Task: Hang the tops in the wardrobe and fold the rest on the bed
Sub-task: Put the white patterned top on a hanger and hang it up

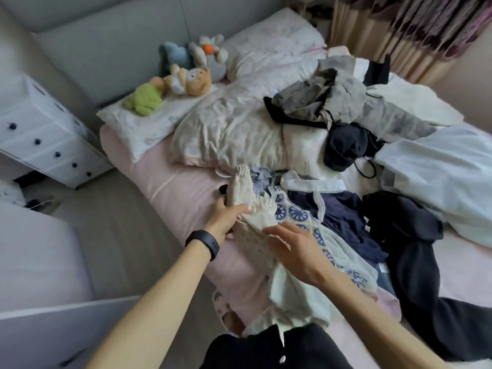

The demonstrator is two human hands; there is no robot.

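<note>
Barely anything looks sorted: the left hand (pixel 226 217) grips a cream garment (pixel 241 187) at six o'clock on the bed (pixel 181 187), the right hand (pixel 292 249) rests slack-fingered on it, and unsorted clothes (pixel 343 97) lie heaped toward two o'clock.

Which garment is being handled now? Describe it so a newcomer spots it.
On the pink bed, at the left end of the clothes pile, a cream dotted garment sits in the grip of the left hand. Unlike the blue-patterned piece beside it, it has gathered elastic edges.
</note>
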